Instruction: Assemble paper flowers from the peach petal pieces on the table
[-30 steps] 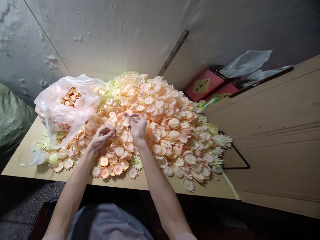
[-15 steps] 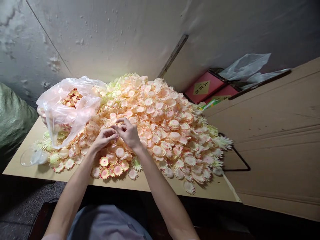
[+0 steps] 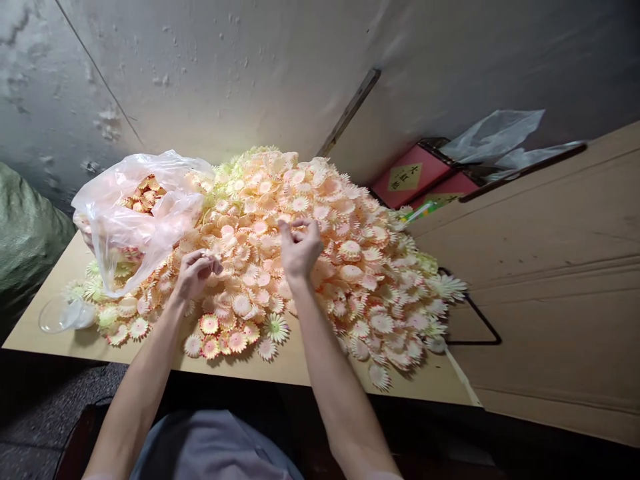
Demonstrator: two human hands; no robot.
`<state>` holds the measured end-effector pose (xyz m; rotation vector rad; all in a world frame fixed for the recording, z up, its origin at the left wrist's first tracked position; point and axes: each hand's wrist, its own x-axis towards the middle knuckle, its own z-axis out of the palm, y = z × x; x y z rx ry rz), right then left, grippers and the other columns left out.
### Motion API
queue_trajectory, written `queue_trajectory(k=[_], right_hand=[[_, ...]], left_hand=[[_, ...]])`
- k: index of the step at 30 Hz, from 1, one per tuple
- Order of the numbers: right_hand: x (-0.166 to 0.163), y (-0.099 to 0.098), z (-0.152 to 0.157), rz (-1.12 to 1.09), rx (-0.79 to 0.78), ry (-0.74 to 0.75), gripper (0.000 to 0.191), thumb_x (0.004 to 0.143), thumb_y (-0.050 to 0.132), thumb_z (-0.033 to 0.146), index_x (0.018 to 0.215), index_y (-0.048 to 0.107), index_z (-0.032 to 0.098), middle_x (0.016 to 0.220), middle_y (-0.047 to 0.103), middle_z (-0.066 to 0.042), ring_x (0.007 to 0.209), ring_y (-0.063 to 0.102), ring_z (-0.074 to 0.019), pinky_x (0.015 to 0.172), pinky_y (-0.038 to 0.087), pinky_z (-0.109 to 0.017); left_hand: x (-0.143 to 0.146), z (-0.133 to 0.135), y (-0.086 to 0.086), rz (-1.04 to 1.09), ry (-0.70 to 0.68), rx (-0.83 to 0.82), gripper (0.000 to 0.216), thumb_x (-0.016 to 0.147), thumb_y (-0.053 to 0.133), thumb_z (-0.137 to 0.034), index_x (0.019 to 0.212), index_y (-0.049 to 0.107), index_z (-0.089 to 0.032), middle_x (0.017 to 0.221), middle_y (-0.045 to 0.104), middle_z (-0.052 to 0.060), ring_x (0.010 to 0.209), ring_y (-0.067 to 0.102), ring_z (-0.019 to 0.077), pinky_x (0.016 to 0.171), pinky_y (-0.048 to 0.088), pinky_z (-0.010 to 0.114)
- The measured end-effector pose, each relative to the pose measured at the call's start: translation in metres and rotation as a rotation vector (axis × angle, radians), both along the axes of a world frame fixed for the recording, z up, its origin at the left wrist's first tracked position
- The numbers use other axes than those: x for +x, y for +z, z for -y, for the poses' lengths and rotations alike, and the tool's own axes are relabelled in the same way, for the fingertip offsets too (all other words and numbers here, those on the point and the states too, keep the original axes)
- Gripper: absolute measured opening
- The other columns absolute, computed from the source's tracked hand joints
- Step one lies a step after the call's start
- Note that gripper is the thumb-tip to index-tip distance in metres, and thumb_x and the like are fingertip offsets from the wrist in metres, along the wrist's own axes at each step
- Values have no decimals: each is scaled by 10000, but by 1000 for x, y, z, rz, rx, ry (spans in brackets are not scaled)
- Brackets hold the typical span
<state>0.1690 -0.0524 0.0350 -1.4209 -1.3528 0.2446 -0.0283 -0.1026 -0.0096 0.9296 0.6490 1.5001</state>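
A big heap of pale pink and cream artificial flower pieces [image 3: 330, 233] with jagged petals spreads over the table [image 3: 320, 370]. Over its left part, my left hand [image 3: 197, 275] is closed, with a small pale flower piece [image 3: 212, 256] at its fingertips, partly hidden by the fingers. My right hand [image 3: 302, 248] is held over the middle of the heap, thumb and fingers pinched together. A pale disc shows at the thumb tip, but I cannot tell whether it is gripped. Several red-edged flower pieces [image 3: 236, 341] lie near the front edge, between my forearms.
A translucent plastic bag [image 3: 165, 230] with more flower pieces stands at the left of the heap. A clear plastic cup [image 3: 66, 315] lies on its side at the table's left. Large cardboard [image 3: 545, 300] borders the right, with red boxes [image 3: 407, 175] behind it by the wall.
My hands were together over the heap and are now apart. The right hand moved right and slightly away from me; the left drew back a little to the left.
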Motion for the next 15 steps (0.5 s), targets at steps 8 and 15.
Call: queue_trajectory(k=[8, 15], right_hand=[[31, 34, 33, 445, -54, 312, 395, 961, 455, 480, 1119, 661, 183, 1120, 694, -151, 1070, 630, -287, 947, 461, -464], [33, 31, 94, 481, -615, 1190, 253, 933, 514, 222, 893, 763, 226, 820, 773, -12, 707, 707, -176, 670, 542, -274]], left_hand=[[4, -14, -2, 43, 102, -114, 422, 741, 796, -389, 1064, 689, -137, 799, 735, 64, 684, 664, 120, 677, 523, 246], [2, -9, 3, 0, 90, -86, 361, 732, 809, -378, 986, 647, -181, 764, 715, 23, 709, 675, 125, 693, 544, 250]])
